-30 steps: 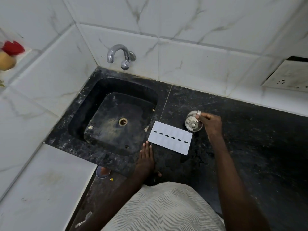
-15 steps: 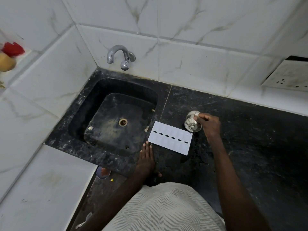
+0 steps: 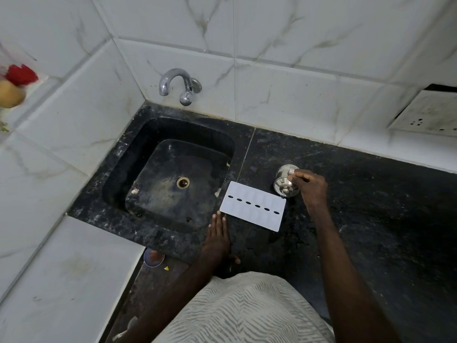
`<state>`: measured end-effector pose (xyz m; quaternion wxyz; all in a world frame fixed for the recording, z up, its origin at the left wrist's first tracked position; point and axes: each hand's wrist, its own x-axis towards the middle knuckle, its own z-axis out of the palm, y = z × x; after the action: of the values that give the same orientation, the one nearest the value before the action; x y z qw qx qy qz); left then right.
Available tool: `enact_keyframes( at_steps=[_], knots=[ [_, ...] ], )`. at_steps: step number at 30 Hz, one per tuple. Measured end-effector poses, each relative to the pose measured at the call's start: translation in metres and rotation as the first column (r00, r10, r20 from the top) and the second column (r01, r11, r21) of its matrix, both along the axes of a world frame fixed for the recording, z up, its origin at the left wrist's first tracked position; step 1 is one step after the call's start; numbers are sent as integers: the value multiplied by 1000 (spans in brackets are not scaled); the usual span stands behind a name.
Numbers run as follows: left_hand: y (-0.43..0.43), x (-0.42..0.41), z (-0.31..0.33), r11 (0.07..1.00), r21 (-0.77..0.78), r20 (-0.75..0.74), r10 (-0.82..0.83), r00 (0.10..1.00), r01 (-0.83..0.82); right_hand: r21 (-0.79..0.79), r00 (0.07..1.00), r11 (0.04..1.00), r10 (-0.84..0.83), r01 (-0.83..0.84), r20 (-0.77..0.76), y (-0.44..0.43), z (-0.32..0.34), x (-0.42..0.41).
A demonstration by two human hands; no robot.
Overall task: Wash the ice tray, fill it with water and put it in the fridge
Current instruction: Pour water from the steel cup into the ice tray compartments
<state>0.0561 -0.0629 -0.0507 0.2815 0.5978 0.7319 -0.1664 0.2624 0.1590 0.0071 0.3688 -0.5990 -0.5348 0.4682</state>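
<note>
A white ice tray [image 3: 253, 206] lies flat on the black stone counter [image 3: 358, 206], just right of the sink [image 3: 173, 174]. My left hand [image 3: 217, 235] rests flat on the counter with straight fingers, its fingertips just short of the tray's near left corner. My right hand [image 3: 310, 186] grips the rim of a small steel container with a knobbed lid [image 3: 284, 184] that stands beyond the tray's far right corner. A chrome tap [image 3: 178, 84] sticks out of the wall above the sink; no water runs from it.
White marble tiles cover the walls and a ledge [image 3: 61, 280] to the left of the sink. A red and a yellow object [image 3: 14, 85] sit on a shelf at far left. A wall socket plate [image 3: 427, 112] is at the upper right.
My right hand has shifted slightly on the steel container, which has tilted a little. My left hand and the tray have stayed where they were.
</note>
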Motion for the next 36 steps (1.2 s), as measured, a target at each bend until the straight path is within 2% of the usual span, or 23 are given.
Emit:
enact_keyframes(
  at_steps=[10, 20, 36],
  knots=[
    [-1, 0, 0, 1000, 0, -1, -2, 1000, 2, -9, 999, 999, -35, 35, -15, 4, -1, 0],
    [0, 0, -2, 1000, -7, -23, -10, 1000, 9, -111, 982, 983, -157, 145, -108, 15, -2, -4],
    [2, -1, -4, 1000, -26, -14, -2, 1000, 2, -56, 988, 996, -78, 71, -135, 10, -2, -21]
  ],
)
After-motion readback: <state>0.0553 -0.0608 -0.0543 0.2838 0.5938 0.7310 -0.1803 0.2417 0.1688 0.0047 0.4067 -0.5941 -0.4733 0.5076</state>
